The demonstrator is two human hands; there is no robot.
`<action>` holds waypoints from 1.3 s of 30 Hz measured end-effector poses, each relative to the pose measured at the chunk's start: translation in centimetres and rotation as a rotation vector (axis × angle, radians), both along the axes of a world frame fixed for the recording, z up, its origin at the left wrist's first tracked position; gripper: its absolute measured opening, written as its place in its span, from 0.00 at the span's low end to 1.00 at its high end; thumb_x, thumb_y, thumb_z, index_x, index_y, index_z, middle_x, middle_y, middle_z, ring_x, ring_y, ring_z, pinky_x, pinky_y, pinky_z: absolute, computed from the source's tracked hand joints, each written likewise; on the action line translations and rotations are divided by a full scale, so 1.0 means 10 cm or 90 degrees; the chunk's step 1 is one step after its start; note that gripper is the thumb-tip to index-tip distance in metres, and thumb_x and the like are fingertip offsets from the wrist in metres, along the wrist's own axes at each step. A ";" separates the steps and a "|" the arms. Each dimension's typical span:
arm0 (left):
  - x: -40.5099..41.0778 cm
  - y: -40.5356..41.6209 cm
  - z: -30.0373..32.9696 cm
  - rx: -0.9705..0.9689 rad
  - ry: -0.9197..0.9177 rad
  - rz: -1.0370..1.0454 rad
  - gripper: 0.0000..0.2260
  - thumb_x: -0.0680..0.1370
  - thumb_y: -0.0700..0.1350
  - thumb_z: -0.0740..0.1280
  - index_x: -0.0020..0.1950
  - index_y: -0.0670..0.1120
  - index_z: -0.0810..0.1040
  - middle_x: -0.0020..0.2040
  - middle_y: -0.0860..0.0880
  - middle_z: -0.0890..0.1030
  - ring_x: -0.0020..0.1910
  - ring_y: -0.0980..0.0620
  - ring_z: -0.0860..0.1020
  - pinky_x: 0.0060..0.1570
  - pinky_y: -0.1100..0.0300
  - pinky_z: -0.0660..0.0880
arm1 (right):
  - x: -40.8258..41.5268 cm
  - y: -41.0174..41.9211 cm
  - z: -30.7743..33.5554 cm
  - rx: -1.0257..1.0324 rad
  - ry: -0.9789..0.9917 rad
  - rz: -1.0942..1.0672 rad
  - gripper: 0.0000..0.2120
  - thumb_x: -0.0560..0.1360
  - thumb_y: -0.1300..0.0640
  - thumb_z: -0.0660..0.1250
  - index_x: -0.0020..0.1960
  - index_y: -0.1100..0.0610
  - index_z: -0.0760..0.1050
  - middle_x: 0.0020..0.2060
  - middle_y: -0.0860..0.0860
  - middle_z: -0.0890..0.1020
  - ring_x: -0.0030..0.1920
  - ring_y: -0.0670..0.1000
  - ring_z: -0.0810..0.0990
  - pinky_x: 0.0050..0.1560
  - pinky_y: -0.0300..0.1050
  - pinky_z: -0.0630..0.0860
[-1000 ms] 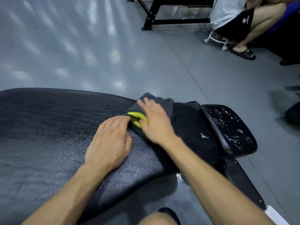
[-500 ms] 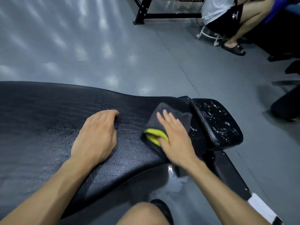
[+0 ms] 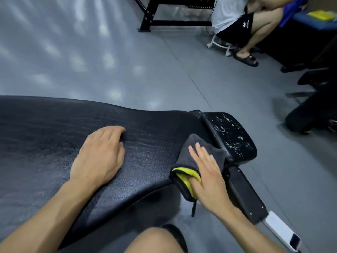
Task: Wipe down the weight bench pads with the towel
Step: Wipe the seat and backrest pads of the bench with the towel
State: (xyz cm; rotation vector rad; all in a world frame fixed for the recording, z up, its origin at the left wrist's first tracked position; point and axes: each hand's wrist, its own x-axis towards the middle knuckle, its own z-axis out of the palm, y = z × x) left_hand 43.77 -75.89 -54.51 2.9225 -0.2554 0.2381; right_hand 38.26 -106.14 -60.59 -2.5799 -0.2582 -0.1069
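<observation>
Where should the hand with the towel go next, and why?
Probably slide the right hand and the towel right, onto the small pad. That pad has white flecks on it and the towel lies just beside it, at the big pad's end. The left hand rests flat on the big pad.

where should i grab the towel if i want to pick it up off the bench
Pinch the towel at its near folded end, where the yellow lining shows and the layers bulge past the edge of the large bench pad. Come from below and the near side; the right hand lies flat over the rest.
</observation>
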 end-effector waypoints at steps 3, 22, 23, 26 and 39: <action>0.02 0.01 -0.02 0.029 -0.004 -0.013 0.20 0.78 0.49 0.56 0.65 0.46 0.79 0.66 0.47 0.79 0.67 0.43 0.75 0.67 0.46 0.70 | 0.16 -0.18 -0.01 0.000 0.029 -0.013 0.37 0.73 0.53 0.60 0.81 0.47 0.57 0.81 0.45 0.56 0.82 0.47 0.51 0.81 0.50 0.48; 0.05 0.02 -0.05 0.040 -0.013 -0.018 0.20 0.78 0.49 0.56 0.65 0.48 0.79 0.66 0.48 0.78 0.67 0.44 0.73 0.65 0.46 0.69 | 0.70 -0.13 0.06 -0.039 0.099 -0.231 0.30 0.81 0.48 0.62 0.81 0.48 0.58 0.82 0.50 0.56 0.81 0.52 0.53 0.80 0.52 0.51; 0.04 0.02 -0.05 0.041 -0.014 -0.019 0.20 0.78 0.49 0.56 0.65 0.48 0.79 0.66 0.48 0.78 0.67 0.44 0.73 0.65 0.45 0.69 | 0.66 0.01 0.08 -0.070 0.084 -0.237 0.31 0.81 0.48 0.62 0.82 0.49 0.57 0.82 0.52 0.56 0.81 0.55 0.53 0.80 0.53 0.51; 0.04 0.02 -0.05 0.041 -0.020 -0.015 0.20 0.78 0.49 0.56 0.65 0.48 0.79 0.66 0.48 0.79 0.66 0.44 0.74 0.64 0.45 0.69 | 0.29 0.72 0.13 -0.094 -0.008 -0.150 0.34 0.77 0.45 0.58 0.81 0.50 0.59 0.81 0.54 0.59 0.81 0.57 0.56 0.80 0.55 0.51; 0.01 0.01 -0.05 0.013 -0.022 -0.019 0.15 0.79 0.43 0.62 0.65 0.47 0.79 0.67 0.47 0.78 0.68 0.43 0.73 0.67 0.45 0.69 | 0.30 0.19 0.00 0.052 -0.075 -0.232 0.31 0.74 0.47 0.58 0.76 0.54 0.69 0.75 0.50 0.71 0.77 0.53 0.66 0.79 0.54 0.57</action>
